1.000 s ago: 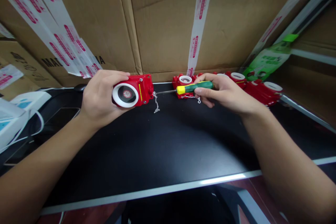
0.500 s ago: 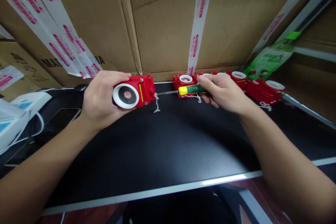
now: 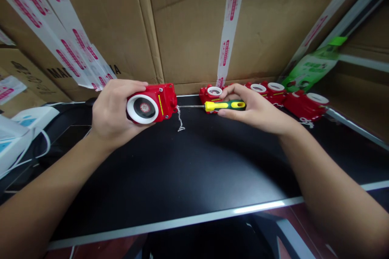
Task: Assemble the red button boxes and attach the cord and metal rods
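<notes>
Wrapped round a red box-shaped device (image 3: 162, 102) with a white ring on its face, my left hand (image 3: 111, 109) holds it above the table. A thin whitish string (image 3: 180, 120) dangles from the device's right end. My right hand (image 3: 253, 109) grips the yellow and green handle of a screwdriver (image 3: 209, 107) between thumb and fingers. Its shaft lies level, and the tip meets the device's right end beside the string; the exact contact point is too small to make out. Behind the right hand stands a similar red device (image 3: 204, 94), partly covered by the screwdriver.
Several more red devices (image 3: 305, 106) line the back right of the black table (image 3: 182, 178). A green bottle (image 3: 316, 66) leans in the right corner. Large cardboard boxes (image 3: 188, 28) wall off the back. A white appliance with cables (image 3: 21, 129) and a dark phone-like slab (image 3: 71, 135) lie left.
The right hand has changed its hold on the screwdriver: the fingers have opened and shifted, and the handle has turned. The left hand and device have moved slightly left and up.
</notes>
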Demonstrator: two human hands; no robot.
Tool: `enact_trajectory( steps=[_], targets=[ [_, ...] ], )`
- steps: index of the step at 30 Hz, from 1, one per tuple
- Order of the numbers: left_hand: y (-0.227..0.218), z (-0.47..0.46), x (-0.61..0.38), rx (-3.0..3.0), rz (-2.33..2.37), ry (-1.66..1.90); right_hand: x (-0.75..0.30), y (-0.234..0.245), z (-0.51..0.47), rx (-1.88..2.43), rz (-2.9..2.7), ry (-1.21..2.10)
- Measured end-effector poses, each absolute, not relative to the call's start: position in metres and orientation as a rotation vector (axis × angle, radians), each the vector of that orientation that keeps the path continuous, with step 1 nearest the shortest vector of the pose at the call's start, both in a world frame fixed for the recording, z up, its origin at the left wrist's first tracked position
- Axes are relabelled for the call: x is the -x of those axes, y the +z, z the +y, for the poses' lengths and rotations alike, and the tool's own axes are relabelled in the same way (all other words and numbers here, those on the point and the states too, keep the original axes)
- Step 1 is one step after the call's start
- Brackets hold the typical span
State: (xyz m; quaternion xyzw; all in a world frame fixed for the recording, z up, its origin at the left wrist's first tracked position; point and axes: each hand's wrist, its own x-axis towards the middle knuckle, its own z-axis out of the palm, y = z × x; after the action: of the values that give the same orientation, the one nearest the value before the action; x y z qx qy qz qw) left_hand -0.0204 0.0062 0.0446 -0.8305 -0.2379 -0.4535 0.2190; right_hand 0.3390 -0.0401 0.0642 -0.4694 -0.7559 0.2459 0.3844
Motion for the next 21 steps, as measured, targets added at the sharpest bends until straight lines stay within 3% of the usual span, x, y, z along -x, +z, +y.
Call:
enact_trajectory(
  steps=[7, 13, 18, 21],
  targets=[
    [0.0469, 0.0059, 0.0185, 2.303, -0.573, -1.259, -0.3387, 0.0643, -0.0403, 1.329, -1.913, 0.779],
    [0.0459, 0.0074, 0.0210, 2.367, -0.570, -1.182, -0.3400, 0.0649, -0.0388, 1.119, -2.105, 0.503],
    [0.0425, 0.0088, 0.0231, 2.396, -0.586, -1.143, -0.3410, 0.0684, -0.0423, 1.282, -2.019, 0.736],
    [0.0427, 0.0073, 0.0222, 2.390, -0.564, -1.167, -0.3401, 0.0679, -0.0420, 1.164, -2.042, 0.580]
  ],
)
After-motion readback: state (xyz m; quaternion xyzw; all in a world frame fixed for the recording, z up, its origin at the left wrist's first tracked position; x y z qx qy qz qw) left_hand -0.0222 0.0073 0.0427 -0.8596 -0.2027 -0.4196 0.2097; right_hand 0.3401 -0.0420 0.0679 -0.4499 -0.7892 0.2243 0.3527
